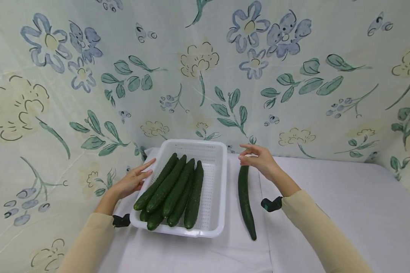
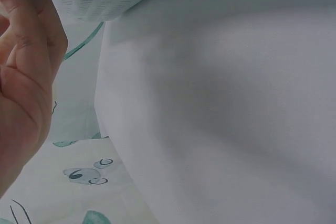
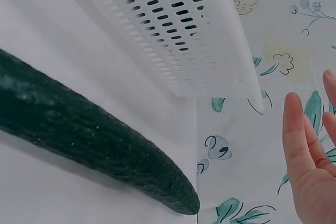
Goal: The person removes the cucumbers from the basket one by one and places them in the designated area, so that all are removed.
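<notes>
Two beige sleeves (image 1: 322,231) are seen nearest, a dark device (image 1: 271,204) worn at each wrist. One loose cucumber (image 1: 245,197) is laid lengthwise on the white-covered bench (image 1: 362,208), right of the basket and apart from it, near end angled slightly right. A white perforated basket (image 1: 223,189) is placed alongside; several dark green cucumbers (image 1: 178,189) are piled in its left half, roughly parallel, some stacked on others. The bare strip is left on the right side of the basket floor.

Left hand (image 1: 133,180) is held at the basket's left wall, grip wide, fingers extended; contact with the rim cannot be told. Right hand (image 1: 259,159) is held at the loose cucumber's far end, grip wide, nothing held; fingers are shown clear of the cucumber in the right wrist view. Bench is backed by a flower-printed cloth (image 1: 198,30).
</notes>
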The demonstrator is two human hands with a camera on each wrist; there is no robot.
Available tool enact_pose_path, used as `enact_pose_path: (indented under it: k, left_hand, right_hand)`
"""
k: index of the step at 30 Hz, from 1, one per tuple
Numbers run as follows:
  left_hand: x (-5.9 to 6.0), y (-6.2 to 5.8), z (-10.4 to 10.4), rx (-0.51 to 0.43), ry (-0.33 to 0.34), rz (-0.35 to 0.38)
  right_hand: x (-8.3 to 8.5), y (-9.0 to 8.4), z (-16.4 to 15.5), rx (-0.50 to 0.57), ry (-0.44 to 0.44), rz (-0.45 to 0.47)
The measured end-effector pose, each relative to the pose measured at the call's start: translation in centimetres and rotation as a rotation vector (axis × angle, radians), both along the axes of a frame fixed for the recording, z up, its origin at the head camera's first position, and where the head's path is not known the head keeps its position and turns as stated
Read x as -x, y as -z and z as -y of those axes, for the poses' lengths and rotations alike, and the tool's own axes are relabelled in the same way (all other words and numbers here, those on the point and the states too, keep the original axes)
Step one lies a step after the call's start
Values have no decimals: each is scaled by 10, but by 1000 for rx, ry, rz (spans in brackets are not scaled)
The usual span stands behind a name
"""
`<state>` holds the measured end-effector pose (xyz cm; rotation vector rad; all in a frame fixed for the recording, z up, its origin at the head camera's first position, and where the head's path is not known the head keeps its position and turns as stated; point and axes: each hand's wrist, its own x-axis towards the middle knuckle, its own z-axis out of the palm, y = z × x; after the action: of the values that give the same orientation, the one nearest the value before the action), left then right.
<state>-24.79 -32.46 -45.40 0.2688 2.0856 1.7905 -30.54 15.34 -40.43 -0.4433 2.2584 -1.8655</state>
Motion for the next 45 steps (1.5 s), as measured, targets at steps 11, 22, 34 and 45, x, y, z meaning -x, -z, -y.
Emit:
enact_pose_path:
  k: [11,22,34,45]
  left_hand:
    - [0,0,0,5,-3,-7]
    - [2,3,2,-8,7,1]
    - [-11,-19,-9,-10,12,14]
    - [-10,-20,-7,-13,5,34]
  right_hand:
    - [6,-18,31,31,8,30]
    - [12,-29,69,192,-66,86]
    - [10,-18,112,191,-29,177]
    - [9,-5,138,135,3,212]
